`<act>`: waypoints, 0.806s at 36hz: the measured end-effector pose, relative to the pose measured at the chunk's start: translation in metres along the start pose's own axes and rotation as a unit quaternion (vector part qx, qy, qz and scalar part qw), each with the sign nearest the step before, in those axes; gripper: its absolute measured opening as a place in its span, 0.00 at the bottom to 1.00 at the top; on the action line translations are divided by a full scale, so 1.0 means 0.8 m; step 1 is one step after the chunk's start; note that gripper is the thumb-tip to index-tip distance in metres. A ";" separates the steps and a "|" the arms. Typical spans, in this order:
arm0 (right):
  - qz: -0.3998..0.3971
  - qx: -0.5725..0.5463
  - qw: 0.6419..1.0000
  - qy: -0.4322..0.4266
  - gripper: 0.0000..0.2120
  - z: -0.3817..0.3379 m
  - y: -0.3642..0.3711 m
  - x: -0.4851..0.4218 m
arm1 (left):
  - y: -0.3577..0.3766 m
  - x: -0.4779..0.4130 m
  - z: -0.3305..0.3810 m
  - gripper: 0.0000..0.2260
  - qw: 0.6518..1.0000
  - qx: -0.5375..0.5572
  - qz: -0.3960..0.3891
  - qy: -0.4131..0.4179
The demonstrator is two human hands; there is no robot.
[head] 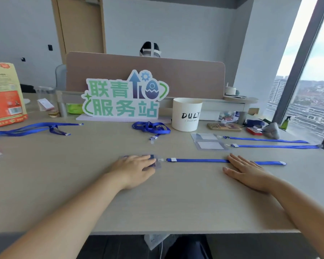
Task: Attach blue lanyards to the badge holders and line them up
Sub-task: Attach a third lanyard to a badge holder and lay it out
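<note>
Under flat left hand (135, 168), badge holder (158, 163) mostly hidden; spread right hand (249, 172) covers lanyard (198, 160).

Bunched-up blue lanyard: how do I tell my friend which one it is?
Find the big green-and-white sign at the back. Just in front of its right end, beside the white cup, lies the bunched-up blue lanyard. It alone is piled in loops; the others lie stretched out.

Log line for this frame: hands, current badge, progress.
left hand: flat on badge holder | right hand: flat on straight blue lanyard | done: two lanyarded badges lined up far right | todo: loose lanyards remain
</note>
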State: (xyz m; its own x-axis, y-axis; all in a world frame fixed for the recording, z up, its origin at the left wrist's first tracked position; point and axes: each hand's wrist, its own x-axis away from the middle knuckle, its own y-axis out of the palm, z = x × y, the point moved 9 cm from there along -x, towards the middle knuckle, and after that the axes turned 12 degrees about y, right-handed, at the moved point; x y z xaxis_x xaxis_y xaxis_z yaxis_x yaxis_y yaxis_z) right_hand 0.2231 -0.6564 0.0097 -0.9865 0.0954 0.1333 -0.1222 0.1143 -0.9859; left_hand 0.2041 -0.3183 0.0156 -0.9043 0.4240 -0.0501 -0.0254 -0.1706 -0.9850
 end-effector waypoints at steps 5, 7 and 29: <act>0.008 -0.011 1.000 0.020 0.61 0.068 -0.007 -0.007 | 0.019 -0.035 0.057 0.26 1.000 -0.027 0.006 0.015; 0.007 -0.013 1.000 0.025 0.59 0.092 -0.013 -0.011 | 0.022 -0.048 0.078 0.26 1.000 -0.023 0.004 0.013; 0.071 -0.020 0.997 -0.006 0.35 0.161 -0.018 -0.030 | 0.019 -0.099 0.220 0.22 0.987 -0.067 0.143 -0.028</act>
State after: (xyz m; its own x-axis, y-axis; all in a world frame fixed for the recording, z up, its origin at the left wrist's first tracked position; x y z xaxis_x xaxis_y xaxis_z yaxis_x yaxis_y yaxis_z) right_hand 0.2343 -0.7876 0.0077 -0.9948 0.1018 -0.0088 0.0231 0.1407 -0.9898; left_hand 0.2007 -0.5112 0.0334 -0.8886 0.3242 -0.3245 0.2883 -0.1556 -0.9448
